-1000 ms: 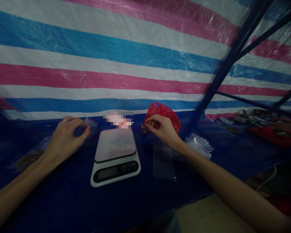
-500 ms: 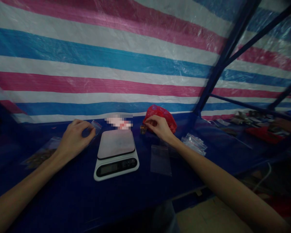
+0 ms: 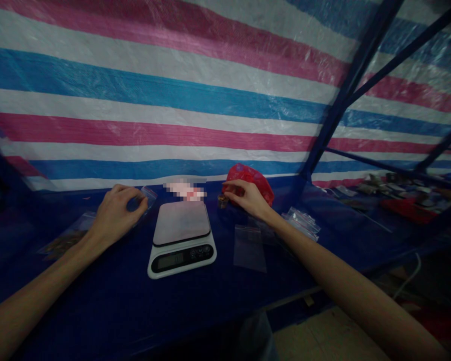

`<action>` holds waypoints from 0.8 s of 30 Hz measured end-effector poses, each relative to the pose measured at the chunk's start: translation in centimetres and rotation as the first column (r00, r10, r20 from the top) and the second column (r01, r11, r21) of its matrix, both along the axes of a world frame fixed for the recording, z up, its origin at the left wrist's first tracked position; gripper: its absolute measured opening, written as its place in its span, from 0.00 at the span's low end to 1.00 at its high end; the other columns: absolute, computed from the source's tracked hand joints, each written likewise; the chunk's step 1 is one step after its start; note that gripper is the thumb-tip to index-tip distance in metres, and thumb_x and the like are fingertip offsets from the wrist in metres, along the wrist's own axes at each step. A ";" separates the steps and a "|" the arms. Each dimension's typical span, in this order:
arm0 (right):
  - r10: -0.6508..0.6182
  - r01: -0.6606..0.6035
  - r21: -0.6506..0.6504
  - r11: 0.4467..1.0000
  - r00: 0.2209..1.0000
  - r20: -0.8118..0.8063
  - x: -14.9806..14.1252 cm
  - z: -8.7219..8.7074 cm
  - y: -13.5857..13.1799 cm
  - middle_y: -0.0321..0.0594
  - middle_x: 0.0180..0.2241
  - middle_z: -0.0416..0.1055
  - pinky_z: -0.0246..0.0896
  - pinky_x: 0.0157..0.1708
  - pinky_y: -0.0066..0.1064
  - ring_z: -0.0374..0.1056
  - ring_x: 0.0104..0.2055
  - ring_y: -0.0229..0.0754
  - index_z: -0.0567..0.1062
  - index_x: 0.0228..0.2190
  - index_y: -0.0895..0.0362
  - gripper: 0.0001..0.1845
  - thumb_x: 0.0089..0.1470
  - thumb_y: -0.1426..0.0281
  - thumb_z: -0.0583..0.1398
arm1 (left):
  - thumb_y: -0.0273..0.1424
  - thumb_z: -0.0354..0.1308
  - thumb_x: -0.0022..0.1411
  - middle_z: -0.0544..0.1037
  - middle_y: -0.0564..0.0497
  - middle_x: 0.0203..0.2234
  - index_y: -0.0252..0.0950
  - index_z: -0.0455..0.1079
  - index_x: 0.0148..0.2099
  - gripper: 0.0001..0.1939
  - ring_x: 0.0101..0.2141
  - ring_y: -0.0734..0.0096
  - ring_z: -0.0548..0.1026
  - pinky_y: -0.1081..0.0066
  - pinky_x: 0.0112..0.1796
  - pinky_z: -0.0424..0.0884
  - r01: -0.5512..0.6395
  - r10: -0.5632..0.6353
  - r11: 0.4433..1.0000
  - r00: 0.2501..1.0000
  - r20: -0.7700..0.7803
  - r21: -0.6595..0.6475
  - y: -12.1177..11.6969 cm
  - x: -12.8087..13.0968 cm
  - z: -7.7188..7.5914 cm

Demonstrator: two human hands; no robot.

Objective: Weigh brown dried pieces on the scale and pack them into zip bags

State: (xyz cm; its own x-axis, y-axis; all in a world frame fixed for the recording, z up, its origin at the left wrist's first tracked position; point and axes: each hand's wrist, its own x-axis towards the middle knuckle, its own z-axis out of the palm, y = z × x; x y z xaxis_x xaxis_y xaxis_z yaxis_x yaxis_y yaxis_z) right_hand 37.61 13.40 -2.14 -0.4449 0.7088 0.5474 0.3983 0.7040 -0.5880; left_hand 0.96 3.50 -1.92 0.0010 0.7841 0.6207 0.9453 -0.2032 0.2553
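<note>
A white kitchen scale (image 3: 181,238) with a grey platform sits on the dark blue table (image 3: 135,301) between my hands. My left hand (image 3: 116,213) is to its left, fingers curled and pinching a small clear zip bag (image 3: 147,194). My right hand (image 3: 248,198) is behind the scale's right corner, fingers pinched at a small dark round piece (image 3: 222,200), in front of a red plastic bag (image 3: 252,178). What exactly the right fingers hold is too small to name.
An empty clear zip bag (image 3: 250,246) lies flat right of the scale. A heap of clear bags (image 3: 302,223) sits further right. A filled bag (image 3: 65,240) lies at the left. A striped tarp (image 3: 173,100) backs the table. Clutter (image 3: 398,193) lies far right.
The view has shifted a little, so the scale and bags sit slightly lower and to the right. Both hands stay in nearly the same places, fingers still pinched.
</note>
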 end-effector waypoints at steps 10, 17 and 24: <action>0.152 -0.140 -0.114 0.984 0.982 0.109 -0.1 -1.5 0.2 0.46 0.49 0.79 0.71 0.56 0.50 0.76 0.51 0.52 0.62 0.68 0.51 0.44 0.54 0.68 0.70 | 0.38 0.53 0.62 0.79 0.46 0.31 0.40 0.72 0.31 0.11 0.42 0.54 0.73 0.56 0.47 0.71 -0.007 0.007 0.999 1.000 0.004 0.037 -0.1 0.0 0.0; 0.065 -0.072 0.151 0.986 0.997 0.050 -0.8 1.1 -2.9 0.46 0.47 0.77 0.67 0.53 0.46 0.73 0.50 0.50 0.73 0.58 0.52 0.25 0.60 0.66 0.67 | 0.39 0.53 0.61 0.80 0.46 0.30 0.41 0.71 0.30 0.11 0.40 0.54 0.74 0.56 0.45 0.71 0.008 -0.009 0.998 1.000 0.013 0.066 0.0 0.0 0.0; 0.470 -0.604 0.123 0.788 0.718 0.513 -1.5 2.1 -9.7 0.39 0.25 0.73 0.52 0.34 0.36 0.61 0.31 0.40 0.78 0.29 0.58 0.17 0.70 0.70 0.57 | 0.38 0.54 0.59 0.80 0.47 0.31 0.41 0.72 0.30 0.10 0.41 0.54 0.75 0.56 0.45 0.71 0.009 -0.011 0.999 0.999 0.035 0.047 0.3 -0.3 -0.5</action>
